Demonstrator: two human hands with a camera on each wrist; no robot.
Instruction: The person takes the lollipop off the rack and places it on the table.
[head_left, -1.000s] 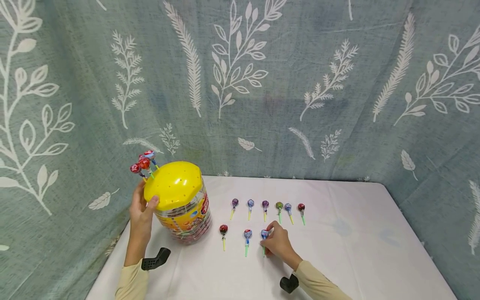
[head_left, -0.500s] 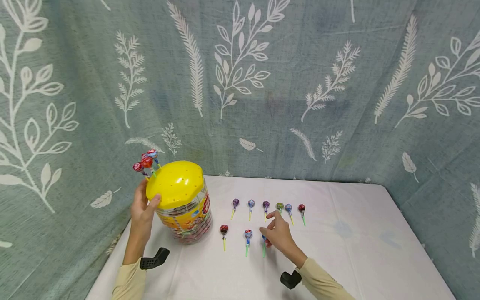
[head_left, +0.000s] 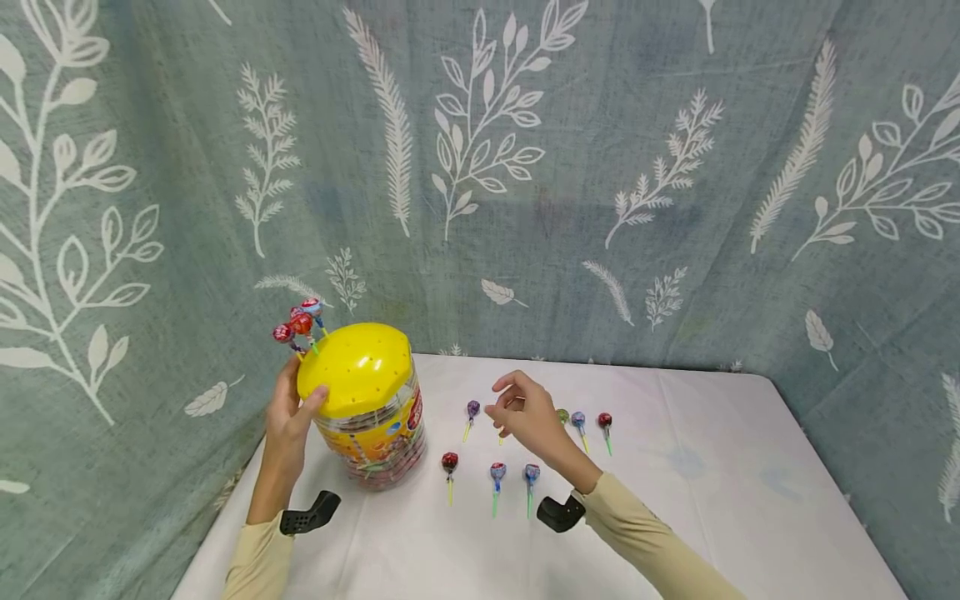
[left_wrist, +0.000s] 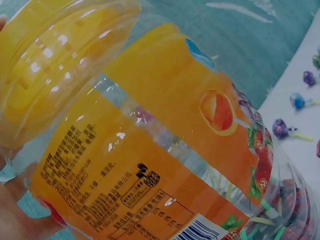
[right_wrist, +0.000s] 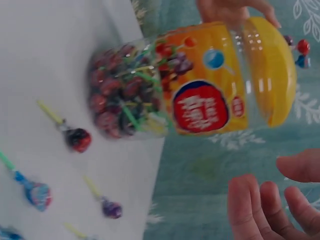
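A clear jar [head_left: 372, 433] full of lollipops stands at the table's left, tilted slightly, under a yellow lid [head_left: 356, 367] pierced with holes. Three lollipops [head_left: 300, 321] stick out of the lid's far left edge. My left hand [head_left: 288, 417] grips the lid's rim, thumb on top. The left wrist view is filled by the jar [left_wrist: 165, 135]. My right hand [head_left: 521, 408] hovers above the back row of loose lollipops [head_left: 577, 419], fingers loosely curled and empty, hiding some of them. The front row has three lollipops [head_left: 497, 472]. In the right wrist view my fingers [right_wrist: 270, 205] hold nothing.
A white cloth covers the table [head_left: 712, 500], with bare room on its right half. A grey-green leaf-patterned curtain [head_left: 600, 167] hangs close behind and on both sides. Black wrist mounts [head_left: 309, 515] sit on both forearms.
My right hand has let go of the blue lollipop in the front row and risen back and left over the back row. The left hand stays on the jar lid.
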